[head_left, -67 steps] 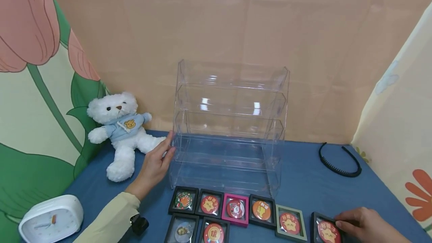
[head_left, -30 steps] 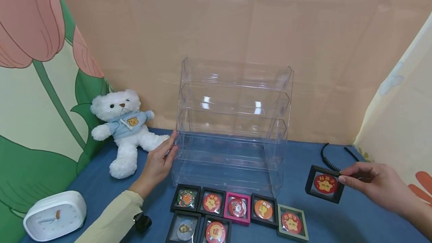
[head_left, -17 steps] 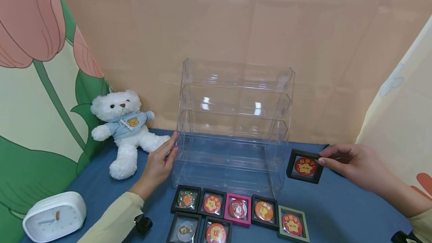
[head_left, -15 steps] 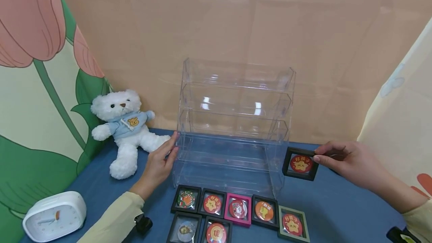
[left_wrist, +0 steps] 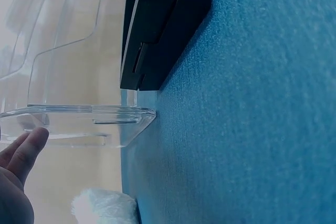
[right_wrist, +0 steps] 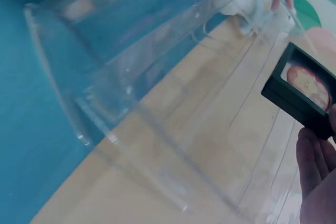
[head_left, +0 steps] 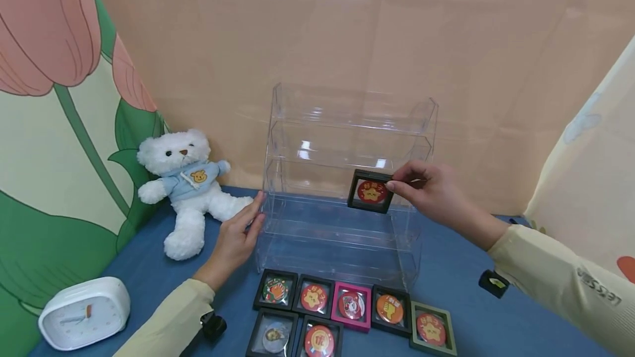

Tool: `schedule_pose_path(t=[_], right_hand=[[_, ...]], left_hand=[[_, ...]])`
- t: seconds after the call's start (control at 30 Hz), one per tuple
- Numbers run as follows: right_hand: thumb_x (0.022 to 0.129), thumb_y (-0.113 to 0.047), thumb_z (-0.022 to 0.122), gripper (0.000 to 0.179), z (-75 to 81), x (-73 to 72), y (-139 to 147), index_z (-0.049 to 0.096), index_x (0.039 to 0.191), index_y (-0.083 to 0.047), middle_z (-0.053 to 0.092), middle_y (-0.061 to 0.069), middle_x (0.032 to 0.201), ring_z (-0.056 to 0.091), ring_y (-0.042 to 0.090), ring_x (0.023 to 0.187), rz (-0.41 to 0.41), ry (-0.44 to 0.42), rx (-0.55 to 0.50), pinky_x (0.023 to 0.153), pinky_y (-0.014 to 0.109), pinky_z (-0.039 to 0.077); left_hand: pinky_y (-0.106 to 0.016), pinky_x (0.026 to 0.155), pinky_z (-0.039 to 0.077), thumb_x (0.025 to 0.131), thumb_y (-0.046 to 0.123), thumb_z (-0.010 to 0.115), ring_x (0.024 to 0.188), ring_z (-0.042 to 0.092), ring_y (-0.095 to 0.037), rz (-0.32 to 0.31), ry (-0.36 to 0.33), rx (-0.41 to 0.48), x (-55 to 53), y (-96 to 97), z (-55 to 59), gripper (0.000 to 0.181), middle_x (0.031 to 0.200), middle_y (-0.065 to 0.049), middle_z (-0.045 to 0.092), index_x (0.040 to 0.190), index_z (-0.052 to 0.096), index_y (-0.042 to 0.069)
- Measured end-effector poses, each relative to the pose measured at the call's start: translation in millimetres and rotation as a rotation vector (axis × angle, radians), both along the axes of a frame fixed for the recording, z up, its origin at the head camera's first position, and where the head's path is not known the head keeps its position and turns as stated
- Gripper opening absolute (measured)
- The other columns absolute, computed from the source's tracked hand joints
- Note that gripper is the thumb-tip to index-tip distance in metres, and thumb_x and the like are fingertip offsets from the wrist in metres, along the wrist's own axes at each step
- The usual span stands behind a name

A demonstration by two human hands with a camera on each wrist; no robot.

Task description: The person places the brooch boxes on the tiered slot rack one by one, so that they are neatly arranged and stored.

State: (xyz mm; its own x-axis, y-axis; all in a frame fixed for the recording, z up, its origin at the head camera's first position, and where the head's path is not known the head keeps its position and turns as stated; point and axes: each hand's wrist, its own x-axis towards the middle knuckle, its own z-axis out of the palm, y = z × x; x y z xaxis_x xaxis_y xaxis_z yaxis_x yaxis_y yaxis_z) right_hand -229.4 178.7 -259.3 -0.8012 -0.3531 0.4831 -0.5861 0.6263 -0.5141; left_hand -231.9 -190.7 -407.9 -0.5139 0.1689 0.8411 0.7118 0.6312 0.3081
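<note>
My right hand (head_left: 431, 191) pinches a black square frame (head_left: 370, 191) by its right edge; a red round badge with a yellow star figure shows inside it. The frame hangs in front of the middle tiers of a clear stepped display rack (head_left: 342, 236). In the right wrist view, thumb and fingers grip the frame (right_wrist: 304, 85) at one end. My left hand (head_left: 235, 238) rests its fairly straight fingers against the rack's left side. The left wrist view shows its fingertips (left_wrist: 37, 139) at the clear side panel (left_wrist: 79, 116).
Several framed badges lie in two rows before the rack, among them a pink frame (head_left: 351, 306) and a green frame (head_left: 432, 328). A white teddy bear (head_left: 186, 191) sits left of the rack, and a white clock (head_left: 84, 313) stands at front left.
My right hand has picked up the black frame from the table's right side and carried it up and left to the front of the rack. The left hand has stayed at the rack's side.
</note>
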Motion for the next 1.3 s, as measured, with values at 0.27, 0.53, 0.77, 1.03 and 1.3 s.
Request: schedule_pose_path(t=[0.27,0.53,0.77,1.03,1.3], right_hand=[[0.086,-0.019,0.072,0.011,5.8,-23.1,-40,0.067,0.087,-0.01,0.067,0.002,0.083,0.066,0.016,0.075,-0.014,0.038,0.014,0.063,0.033,0.056],[0.086,-0.015,0.072,0.009,-3.1,-39.6,-63,0.066,0.085,-0.009,0.067,0.002,0.081,0.065,0.014,0.073,0.013,0.067,0.037,0.061,0.03,0.055],[0.085,-0.014,0.072,0.008,-9.1,-42.5,-75,0.066,0.084,-0.009,0.065,0.0,0.078,0.063,0.013,0.072,0.032,0.019,0.101,0.065,0.028,0.055],[0.087,-0.013,0.07,0.008,-6.6,-43.5,-78,0.068,0.091,-0.006,0.067,0.001,0.084,0.063,0.013,0.076,0.055,-0.039,0.204,0.068,0.03,0.054],[0.091,-0.008,0.064,0.014,5.6,-44.0,-92,0.071,0.103,-0.005,0.07,0.005,0.096,0.065,0.015,0.086,0.119,-0.083,0.297,0.073,0.033,0.054]], left_hand=[[-0.021,0.088,0.045,0.086,-0.006,0.064,0.11,0.058,-0.029,0.006,-0.014,-0.004,0.0,4.3,-0.3,0.05,0.13,-0.016,0.054,0.133,0.05,-0.006],[-0.024,0.087,0.046,0.086,-0.008,0.064,0.111,0.057,-0.029,-0.001,-0.031,-0.004,-2.6,10.6,-5.7,0.051,0.131,-0.016,0.053,0.134,0.049,-0.005],[-0.03,0.073,0.053,0.084,-0.01,0.065,0.101,0.063,-0.027,-0.007,-0.019,0.004,-2.4,12.7,-6.0,0.054,0.13,-0.017,0.054,0.135,0.048,-0.005],[-0.022,0.064,0.054,0.084,-0.01,0.065,0.082,0.067,-0.022,-0.009,-0.03,0.005,-0.4,9.1,-2.6,0.053,0.129,-0.018,0.055,0.134,0.049,-0.006],[-0.027,0.07,0.053,0.084,-0.009,0.066,0.092,0.066,-0.026,0.036,-0.028,-0.005,1.7,1.1,-0.2,0.055,0.129,-0.017,0.055,0.136,0.048,-0.003]])
